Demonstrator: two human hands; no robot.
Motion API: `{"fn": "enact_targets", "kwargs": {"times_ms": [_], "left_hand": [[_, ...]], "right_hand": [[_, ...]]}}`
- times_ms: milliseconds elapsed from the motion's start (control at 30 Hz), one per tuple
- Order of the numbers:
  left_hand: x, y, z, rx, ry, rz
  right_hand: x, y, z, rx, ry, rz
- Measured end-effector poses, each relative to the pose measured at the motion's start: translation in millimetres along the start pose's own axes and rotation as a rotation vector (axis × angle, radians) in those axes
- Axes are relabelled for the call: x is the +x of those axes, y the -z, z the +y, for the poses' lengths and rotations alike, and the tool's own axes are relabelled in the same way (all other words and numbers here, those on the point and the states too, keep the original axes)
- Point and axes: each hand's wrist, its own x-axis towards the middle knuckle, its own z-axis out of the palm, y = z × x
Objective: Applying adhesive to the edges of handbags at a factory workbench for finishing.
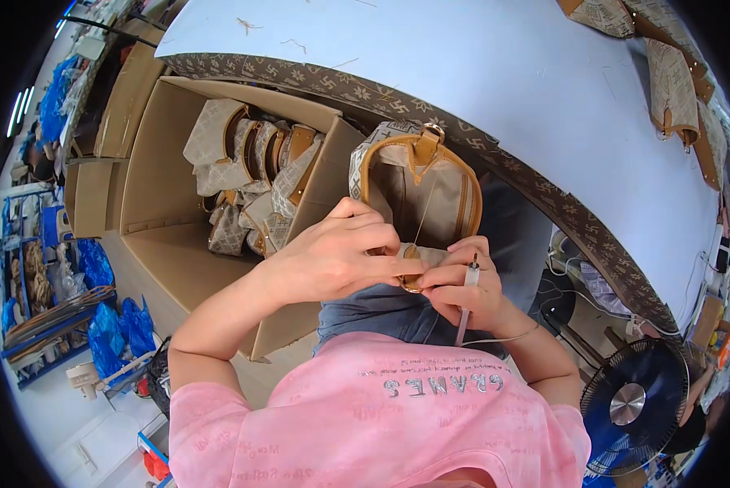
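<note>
Gripping a patterned canvas bag (418, 191), tan-trimmed, both hands pinch

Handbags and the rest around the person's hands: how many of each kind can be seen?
Handbag held in both hands: 1
Cardboard box of bags: 1
Thin tool in the right hand: 1
Electric fan: 1
Total: 4

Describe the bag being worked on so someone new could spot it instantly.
Start at the big cardboard box of patterned bags. Just right of it, on the person's lap, stands one beige patterned bag with tan trim. Unlike the boxed ones, the left hand and right hand hold it.
</note>
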Motion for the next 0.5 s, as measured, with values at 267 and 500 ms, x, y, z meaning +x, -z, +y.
{"fn": "enact_targets", "kwargs": {"times_ms": [267, 500], "left_hand": [[3.8, -5.4, -3.2, 0.030, 0.031, -0.089], [1.4, -18.1, 3.2, 0.115, -0.044, -0.042]], "right_hand": [[18.0, 11.8, -23.4, 0.753, -0.469, 0.265], [48.8, 27.7, -24.1, 0.319, -0.778, 0.041]]}}
